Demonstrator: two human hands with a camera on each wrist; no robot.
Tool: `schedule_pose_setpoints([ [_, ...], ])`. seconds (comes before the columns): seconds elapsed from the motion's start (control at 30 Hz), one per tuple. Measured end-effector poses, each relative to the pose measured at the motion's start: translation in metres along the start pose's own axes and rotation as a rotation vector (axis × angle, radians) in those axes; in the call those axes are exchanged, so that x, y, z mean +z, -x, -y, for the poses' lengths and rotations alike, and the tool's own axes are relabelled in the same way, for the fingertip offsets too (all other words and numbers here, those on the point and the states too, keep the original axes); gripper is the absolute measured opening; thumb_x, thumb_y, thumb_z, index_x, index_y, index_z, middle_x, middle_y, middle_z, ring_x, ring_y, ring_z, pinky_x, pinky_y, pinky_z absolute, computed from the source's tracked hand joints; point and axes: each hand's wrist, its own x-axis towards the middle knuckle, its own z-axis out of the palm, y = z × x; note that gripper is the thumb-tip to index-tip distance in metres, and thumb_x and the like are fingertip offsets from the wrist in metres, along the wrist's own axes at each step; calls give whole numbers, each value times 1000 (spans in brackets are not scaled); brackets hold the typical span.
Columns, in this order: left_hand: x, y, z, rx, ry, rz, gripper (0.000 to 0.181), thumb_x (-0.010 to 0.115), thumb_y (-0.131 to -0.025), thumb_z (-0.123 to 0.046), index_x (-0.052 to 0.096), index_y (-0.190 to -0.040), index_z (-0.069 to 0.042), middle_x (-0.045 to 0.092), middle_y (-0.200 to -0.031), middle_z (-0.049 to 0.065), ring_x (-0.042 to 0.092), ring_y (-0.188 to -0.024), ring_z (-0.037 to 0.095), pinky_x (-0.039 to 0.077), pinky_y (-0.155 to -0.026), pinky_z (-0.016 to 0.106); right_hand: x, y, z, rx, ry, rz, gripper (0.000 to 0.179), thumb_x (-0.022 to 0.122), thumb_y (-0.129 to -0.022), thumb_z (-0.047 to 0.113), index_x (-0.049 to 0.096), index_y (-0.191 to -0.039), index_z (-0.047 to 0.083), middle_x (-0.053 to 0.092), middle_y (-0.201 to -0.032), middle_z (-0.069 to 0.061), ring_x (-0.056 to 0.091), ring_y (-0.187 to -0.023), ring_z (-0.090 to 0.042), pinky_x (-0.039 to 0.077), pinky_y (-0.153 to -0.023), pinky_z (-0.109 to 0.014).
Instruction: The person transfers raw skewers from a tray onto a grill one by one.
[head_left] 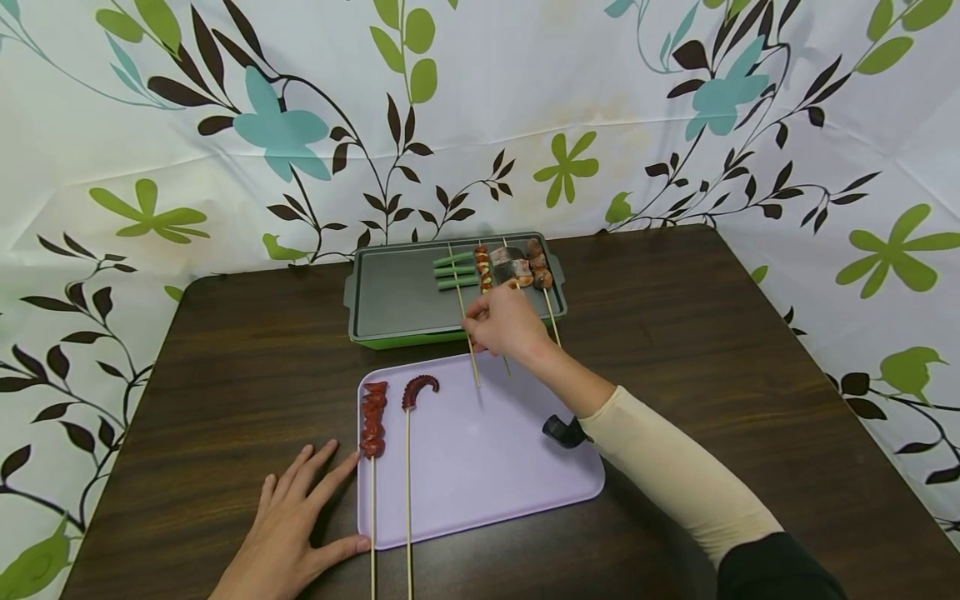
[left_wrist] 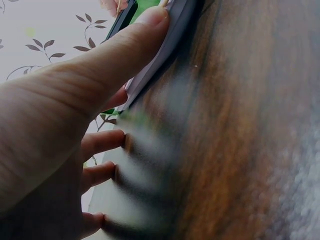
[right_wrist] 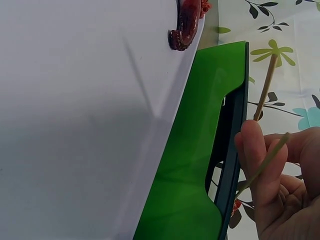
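My right hand (head_left: 506, 321) pinches the stick of a skewer with green vegetable pieces (head_left: 456, 283), which lie on the grey griddle plate (head_left: 397, 287). In the right wrist view that stick (right_wrist: 266, 87) passes between fingertips and thumb. My left hand (head_left: 288, 517) rests spread at the left edge of a lilac tray (head_left: 495, 467), its thumb (left_wrist: 150, 30) against the rim. On the tray's left side lie a skewer of red meat pieces (head_left: 372, 421) and an octopus tentacle skewer (head_left: 418, 387); their sticks run over the front edge.
Right of the green skewer, the griddle holds a mixed-coloured skewer (head_left: 483, 265), a fish skewer (head_left: 513, 268) and a brown-piece skewer (head_left: 540, 265). A black wrist-camera part (head_left: 564, 432) shows over the tray. Behind the dark wooden table (head_left: 247, 358) hangs a patterned cloth (head_left: 465, 108).
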Motion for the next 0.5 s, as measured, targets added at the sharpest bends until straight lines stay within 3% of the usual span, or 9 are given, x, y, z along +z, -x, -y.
schedule_pose_setpoints([
  [0.5, 0, -1, 0, -11, -3, 11, 90, 71, -71, -71, 45, -148, -31, 32, -153, 12, 21, -139, 49, 14, -95, 81, -5, 14, 1, -21, 1, 9, 21, 67, -93, 22, 75, -104, 6, 70, -64, 0, 69, -58, -26, 52, -51, -31],
])
